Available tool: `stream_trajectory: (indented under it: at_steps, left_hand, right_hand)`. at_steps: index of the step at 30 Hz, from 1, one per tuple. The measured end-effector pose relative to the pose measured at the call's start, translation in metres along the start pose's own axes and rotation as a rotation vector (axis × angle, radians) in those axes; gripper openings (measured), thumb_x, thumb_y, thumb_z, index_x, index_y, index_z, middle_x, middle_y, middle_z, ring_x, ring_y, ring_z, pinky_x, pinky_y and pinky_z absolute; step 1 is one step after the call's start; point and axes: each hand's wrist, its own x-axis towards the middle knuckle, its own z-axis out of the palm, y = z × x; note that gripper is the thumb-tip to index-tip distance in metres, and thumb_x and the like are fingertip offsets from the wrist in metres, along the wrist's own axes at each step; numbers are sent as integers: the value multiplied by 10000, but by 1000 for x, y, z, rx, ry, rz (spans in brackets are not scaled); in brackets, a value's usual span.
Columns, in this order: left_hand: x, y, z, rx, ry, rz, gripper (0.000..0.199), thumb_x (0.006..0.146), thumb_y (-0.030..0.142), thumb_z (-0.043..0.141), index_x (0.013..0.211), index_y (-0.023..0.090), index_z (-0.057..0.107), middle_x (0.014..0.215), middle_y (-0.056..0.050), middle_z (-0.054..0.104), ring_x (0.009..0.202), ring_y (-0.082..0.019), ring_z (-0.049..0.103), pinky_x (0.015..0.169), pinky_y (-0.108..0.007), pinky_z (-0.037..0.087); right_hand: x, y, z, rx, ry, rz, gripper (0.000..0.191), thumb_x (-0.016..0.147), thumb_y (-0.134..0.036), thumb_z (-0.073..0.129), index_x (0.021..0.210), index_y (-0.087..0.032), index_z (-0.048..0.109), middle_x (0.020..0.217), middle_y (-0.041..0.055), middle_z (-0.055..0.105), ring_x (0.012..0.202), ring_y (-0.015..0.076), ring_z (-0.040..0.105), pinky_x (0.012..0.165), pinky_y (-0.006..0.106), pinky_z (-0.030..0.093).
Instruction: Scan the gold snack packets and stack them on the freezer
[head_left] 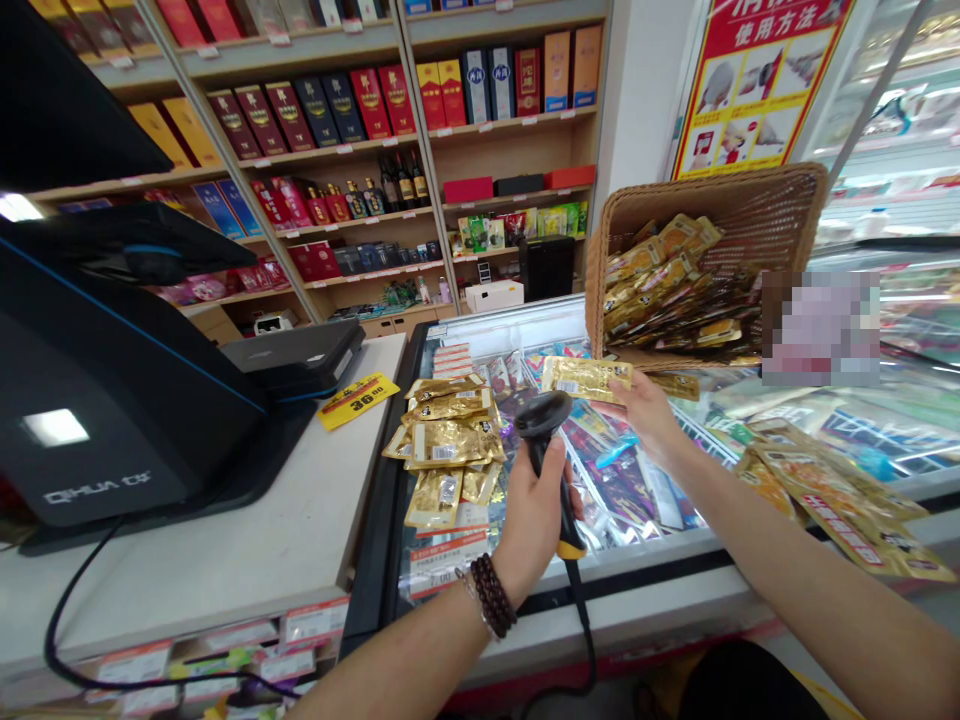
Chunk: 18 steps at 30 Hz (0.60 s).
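Observation:
Wrapped round the handle of a black barcode scanner [541, 412] is my left hand [536, 500], with dark beads on its wrist. My right hand [645, 412] pinches one end of a gold packet [581, 378], held flat just beyond the scanner head with its barcode side up. Left of the scanner, a pile of gold packets [454, 440] lies on the glass counter [517, 572]. A wicker basket [596, 290] tipped on its side holds many similar packets at the back right. Larger gold packets [840, 490] rest on the glass at the right.
A black checkout machine [135, 400] stands on the left counter [315, 540], beside a yellow price tag [360, 400]. The scanner's cable [583, 630] hangs over the front edge. Shelves of boxes and bottles [337, 155] line the back, with a red and yellow poster [757, 90].

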Motion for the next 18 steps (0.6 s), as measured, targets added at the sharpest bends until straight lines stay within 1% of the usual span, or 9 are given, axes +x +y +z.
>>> stream_trajectory:
  at_steps: [6,10,12,15,18]
  left_hand:
    - [1,-2,-1,-8,-13,17,619,740,787,764,857,239,499,573,92,547,384,-82,500,384,-204,392]
    - [1,-3,-2,-13,-17,23,619,742,785,769,846,238,497,573,91,546,386,-81,504,382,-200,387]
    - [0,-2,-2,-14,-13,19,619,740,783,772,851,237,501,579,92,547,389,-79,501,382,-197,388]
    - [-2,1,-1,-19,-12,13,621,740,780,775,867,235,506,593,91,550,399,-75,502,388,-189,392]
    - [-5,2,0,-24,-31,18,628,748,787,767,877,232,505,622,81,570,410,-72,503,397,-191,404]
  right_hand:
    - [-4,-7,2,-10,-5,0,177,899,-324,710,1067,-275,685,1150,20,788,1055,238,798,936,493,684]
    - [-8,-15,4,-2,-50,19,219,880,-352,738,1079,-283,676,1148,14,792,1030,235,801,934,502,686]
    - [-10,-16,4,-5,-48,16,236,875,-371,747,1082,-286,671,1142,11,794,1015,230,800,934,500,688]
    - [-10,-15,4,-12,-16,22,250,861,-377,742,1085,-280,687,1130,16,799,1034,231,788,936,471,684]
    - [-9,-13,5,-49,-36,61,268,817,-394,775,1035,-254,704,1100,37,805,1075,250,769,943,430,664]
